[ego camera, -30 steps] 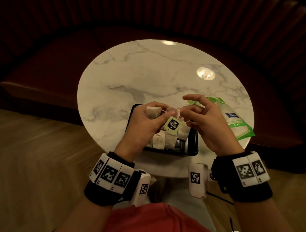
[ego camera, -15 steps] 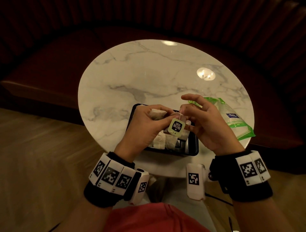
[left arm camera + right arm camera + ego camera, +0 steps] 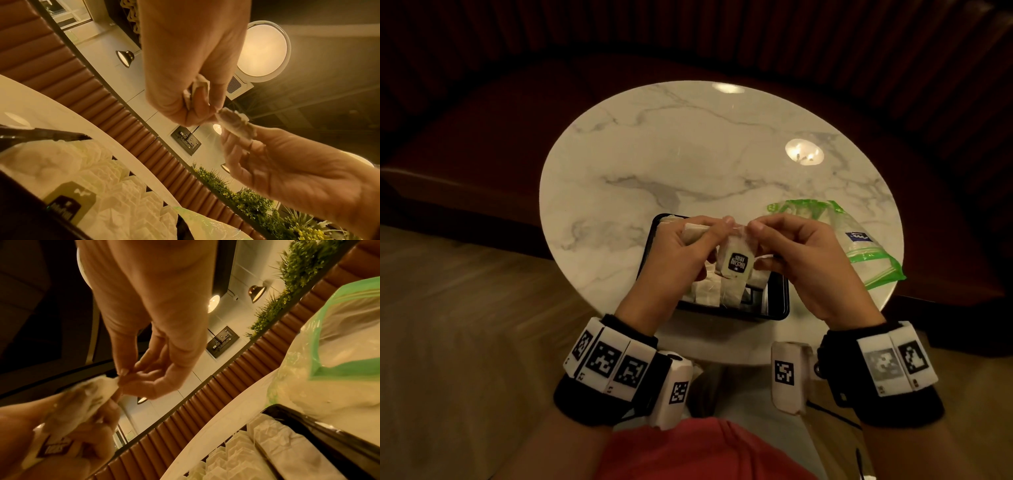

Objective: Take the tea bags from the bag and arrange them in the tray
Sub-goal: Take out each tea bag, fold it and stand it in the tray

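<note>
Paper tea bag (image 3: pixel 736 262) between both pinching hands

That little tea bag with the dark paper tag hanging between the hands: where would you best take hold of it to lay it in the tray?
Probably by the tea bag's top edge, pinched from above, as both the left hand and the right hand do now. It hangs limp with its tag dangling, so a top pinch lets it drop flat into the tray.

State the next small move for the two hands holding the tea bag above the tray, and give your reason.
Probably lower the tea bag into the tray: both the left hand and the right hand pinch it directly above the tray, where other bags already lie.
</note>
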Motion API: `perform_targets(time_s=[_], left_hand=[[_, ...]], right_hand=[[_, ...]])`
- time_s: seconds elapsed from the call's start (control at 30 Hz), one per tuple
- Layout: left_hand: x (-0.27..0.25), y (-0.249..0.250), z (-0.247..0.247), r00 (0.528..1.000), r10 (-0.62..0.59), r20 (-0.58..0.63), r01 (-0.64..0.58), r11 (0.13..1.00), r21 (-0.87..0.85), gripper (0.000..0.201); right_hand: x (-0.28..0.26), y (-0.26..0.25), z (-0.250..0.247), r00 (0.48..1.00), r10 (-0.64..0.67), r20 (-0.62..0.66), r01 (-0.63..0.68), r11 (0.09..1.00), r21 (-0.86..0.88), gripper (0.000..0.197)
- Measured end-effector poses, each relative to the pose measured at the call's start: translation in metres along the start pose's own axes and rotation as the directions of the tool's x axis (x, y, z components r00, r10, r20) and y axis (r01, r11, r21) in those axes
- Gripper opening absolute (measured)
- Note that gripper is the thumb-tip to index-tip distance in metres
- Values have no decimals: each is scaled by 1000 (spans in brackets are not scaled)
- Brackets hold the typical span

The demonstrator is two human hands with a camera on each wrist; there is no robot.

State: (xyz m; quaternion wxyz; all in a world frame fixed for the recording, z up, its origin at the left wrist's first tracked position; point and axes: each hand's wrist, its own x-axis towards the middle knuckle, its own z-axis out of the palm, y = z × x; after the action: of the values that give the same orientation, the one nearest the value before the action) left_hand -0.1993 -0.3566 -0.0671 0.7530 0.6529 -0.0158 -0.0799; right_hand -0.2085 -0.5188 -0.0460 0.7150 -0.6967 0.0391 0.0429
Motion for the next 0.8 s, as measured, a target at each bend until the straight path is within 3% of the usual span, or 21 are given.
perform_targets(time_s=[0.13,0.27,0.5,0.67,0.8], left_hand=[[-3,1,0,987,-67,146,59,996,60,24],[-7,2,-2,968,-49,246,45,999,23,12],[-6,1,-3,976,-41,212,31,998,49,12],[-2,-4,-5,984,-129,122,127,992,23,15],[0,-7,-6,977,-207,56,210,976,-64,12]], right_hand=[[2,0,2,999,-41,-16,41,999,-16,9],[5,1,2,998,-25,-58,23,999,-44,10],[4,-1,2,999,-28,17,31,987,-160,17],[7,-1,-2,998,-4,-62,2,999,-35,6],[7,0,-2,998,-9,-61,9,1000,13,15]])
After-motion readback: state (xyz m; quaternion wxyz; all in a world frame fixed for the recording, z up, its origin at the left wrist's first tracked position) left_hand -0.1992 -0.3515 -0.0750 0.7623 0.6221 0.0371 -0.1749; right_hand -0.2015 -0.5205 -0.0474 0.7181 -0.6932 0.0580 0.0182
